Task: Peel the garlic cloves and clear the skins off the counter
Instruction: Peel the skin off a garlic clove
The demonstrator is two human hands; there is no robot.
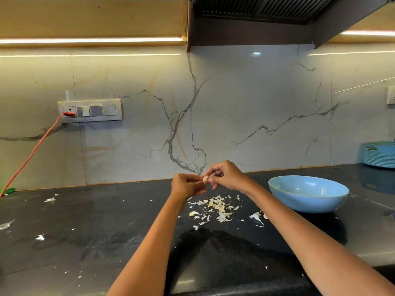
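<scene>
Both hands, left (186, 185) & right (226, 176), pinch one garlic clove (205, 178) above the worktop (106, 227), mid-peel, w/ skins (218, 207) piled beneath & uncleared, blue bowl (307, 194) nearby, contents hidden.

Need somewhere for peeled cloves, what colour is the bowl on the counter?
Light blue; the bowl shows in the head view.

This is a home kitchen: a dark extractor hood (277, 9) hangs over a black stone table (85, 221), backed by a veined marble splashback (235, 103), with a switch panel (90, 111) and under-cabinet strip lights (92, 40).
</scene>
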